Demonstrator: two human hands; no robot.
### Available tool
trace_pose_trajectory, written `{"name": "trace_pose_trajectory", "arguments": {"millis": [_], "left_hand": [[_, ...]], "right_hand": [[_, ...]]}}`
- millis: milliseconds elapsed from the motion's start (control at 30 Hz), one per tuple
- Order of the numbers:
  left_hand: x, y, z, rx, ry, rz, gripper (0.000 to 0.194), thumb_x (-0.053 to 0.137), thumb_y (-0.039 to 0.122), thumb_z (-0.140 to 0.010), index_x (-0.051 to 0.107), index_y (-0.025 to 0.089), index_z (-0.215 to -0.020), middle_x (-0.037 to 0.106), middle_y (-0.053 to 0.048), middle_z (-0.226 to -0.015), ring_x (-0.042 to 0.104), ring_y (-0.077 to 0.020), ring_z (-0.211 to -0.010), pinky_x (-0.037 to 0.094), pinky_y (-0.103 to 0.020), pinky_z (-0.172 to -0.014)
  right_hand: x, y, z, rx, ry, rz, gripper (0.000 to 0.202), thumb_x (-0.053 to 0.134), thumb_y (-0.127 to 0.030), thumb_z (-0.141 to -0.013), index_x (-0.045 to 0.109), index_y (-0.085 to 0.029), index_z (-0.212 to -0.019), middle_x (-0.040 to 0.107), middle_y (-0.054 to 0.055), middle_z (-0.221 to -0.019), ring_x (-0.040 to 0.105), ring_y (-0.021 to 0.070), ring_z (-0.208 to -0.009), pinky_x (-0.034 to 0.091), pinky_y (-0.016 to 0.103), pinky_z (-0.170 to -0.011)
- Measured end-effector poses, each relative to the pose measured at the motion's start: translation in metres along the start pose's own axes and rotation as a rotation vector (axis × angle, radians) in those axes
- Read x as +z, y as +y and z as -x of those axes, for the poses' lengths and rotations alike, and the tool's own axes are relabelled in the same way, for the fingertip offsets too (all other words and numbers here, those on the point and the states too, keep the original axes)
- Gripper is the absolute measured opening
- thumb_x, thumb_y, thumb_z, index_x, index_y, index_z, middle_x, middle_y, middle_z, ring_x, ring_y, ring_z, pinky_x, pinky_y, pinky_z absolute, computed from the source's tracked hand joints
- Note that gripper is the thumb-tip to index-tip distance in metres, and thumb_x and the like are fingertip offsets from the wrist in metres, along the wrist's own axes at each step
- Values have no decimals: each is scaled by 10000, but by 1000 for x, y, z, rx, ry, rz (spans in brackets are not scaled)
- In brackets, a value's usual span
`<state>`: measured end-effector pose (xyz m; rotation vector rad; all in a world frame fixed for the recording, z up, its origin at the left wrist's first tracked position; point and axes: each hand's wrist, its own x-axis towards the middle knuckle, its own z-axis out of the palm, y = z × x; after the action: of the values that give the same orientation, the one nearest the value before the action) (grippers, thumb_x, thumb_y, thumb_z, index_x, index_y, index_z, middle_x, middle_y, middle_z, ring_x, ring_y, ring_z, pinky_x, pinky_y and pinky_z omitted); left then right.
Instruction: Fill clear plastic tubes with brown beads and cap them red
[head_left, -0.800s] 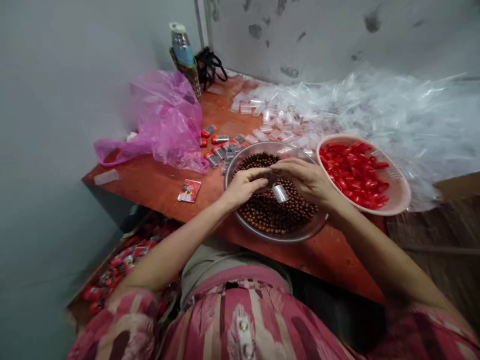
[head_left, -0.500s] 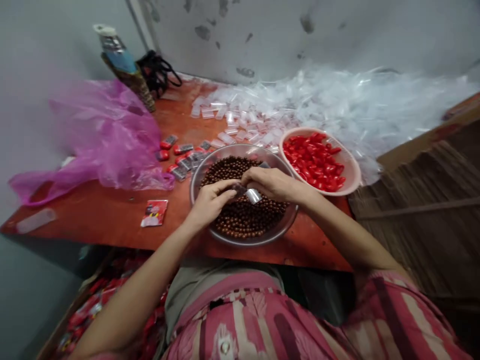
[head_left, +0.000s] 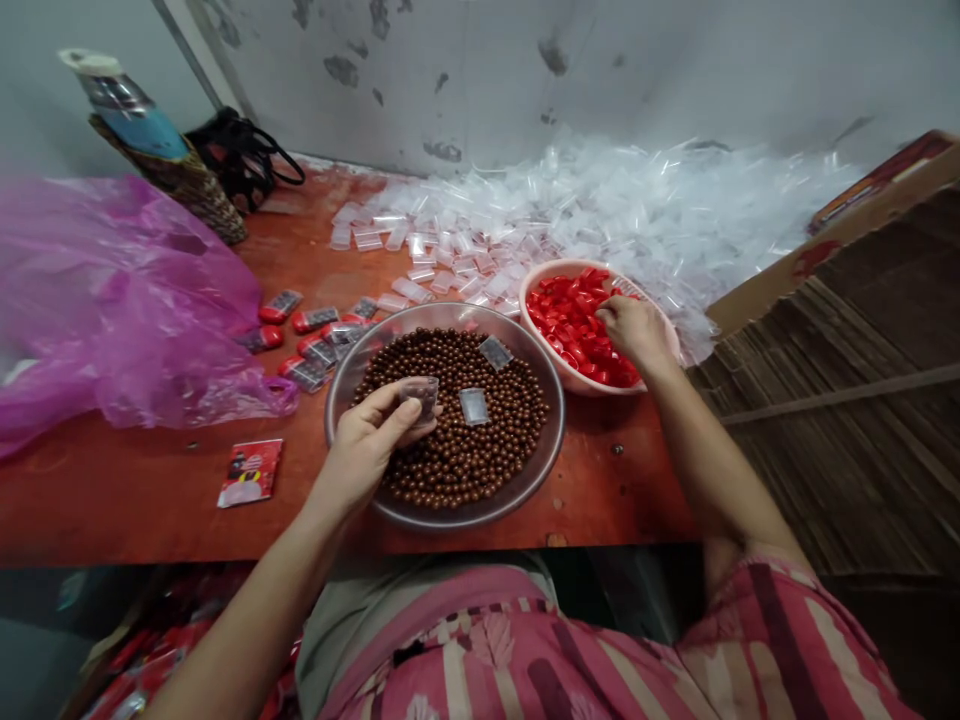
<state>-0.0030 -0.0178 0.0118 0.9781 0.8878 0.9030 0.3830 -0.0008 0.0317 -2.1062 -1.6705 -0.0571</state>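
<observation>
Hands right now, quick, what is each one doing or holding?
Left hand: closed on a small clear container above the bowl of brown beads.
Right hand: in the pink bowl on the red caps; grip cannot be told.

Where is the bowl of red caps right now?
The pink bowl of red caps sits right of the metal bowl of brown beads, in front of the clear plastic pile; the right hand reaches into it.

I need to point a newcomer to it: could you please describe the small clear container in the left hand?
On the red table sits a clear bowl of brown beads. Over its near-left edge, the left hand pinches a small clear container. Unlike two similar ones lying on the beads, it is lifted.
</observation>
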Motion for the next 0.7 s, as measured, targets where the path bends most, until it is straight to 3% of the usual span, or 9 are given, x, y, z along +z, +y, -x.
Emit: {"name": "trace_pose_trajectory", "arguments": {"millis": [100, 200, 300, 433, 567, 633, 700], "left_hand": [[-1, -2, -1, 1, -12, -32, 328, 744, 342, -772, 703, 224, -1075, 699, -26, -1084, 691, -160, -946, 609, -256, -805], [-1, -3, -3, -12, -22, -34, 323, 751, 337, -765, 709, 225, -1065, 703, -29, -1094, 684, -166, -968, 608, -261, -812], [-1, -3, -4, -15, -12, -26, 328, 757, 337, -758, 710, 224, -1063, 708, -34, -1094, 687, -168, -956, 609, -261, -805], [0, -2, -4, -21, -34, 4, 352, 755, 341, -759, 701, 213, -1082, 711, -50, -1097, 699, -183, -945, 607, -279, -812], [2, 1, -2, -32, -52, 40, 385, 750, 366, -759, 689, 194, -1098, 712, -73, -1114, 712, -192, -908, 607, -298, -803], [3, 2, -1, -21, -80, 45, 382, 743, 384, -762, 694, 190, -1087, 705, -80, -1138, 713, -198, -909, 605, -309, -806], [4, 3, 0, 5, -118, 42, 371, 736, 395, -765, 702, 194, -1075, 698, -80, -1161, 710, -203, -924, 599, -322, -827]], "right_hand": [[4, 31, -14, 170, -85, 159, 150, 610, -229, -825, 647, -133, -717, 650, 112, -682, 615, 208, -756, 444, 364, -780], [12, 38, -16, 176, -206, 189, 136, 641, -264, -812, 661, -132, -789, 678, 127, -767, 616, 219, -775, 451, 376, -777], [15, 35, -13, 184, -185, 182, 154, 597, -261, -836, 675, -137, -885, 697, 158, -864, 632, 262, -829, 462, 425, -798], [7, 29, -5, 214, -41, 53, 262, 607, -242, -803, 671, -157, -1042, 701, 137, -1012, 643, 268, -912, 480, 442, -863], [0, -2, 13, 222, -37, -368, 349, 667, -307, -737, 670, -159, -1053, 709, 71, -958, 651, 197, -765, 536, 341, -707], [3, -36, 26, 163, -76, -540, 319, 694, -330, -711, 685, -157, -978, 709, 46, -874, 644, 178, -710, 529, 307, -660], [9, -78, 41, 21, -126, -563, 267, 694, -321, -724, 699, -166, -942, 713, 31, -837, 652, 176, -725, 527, 295, -685]]}}
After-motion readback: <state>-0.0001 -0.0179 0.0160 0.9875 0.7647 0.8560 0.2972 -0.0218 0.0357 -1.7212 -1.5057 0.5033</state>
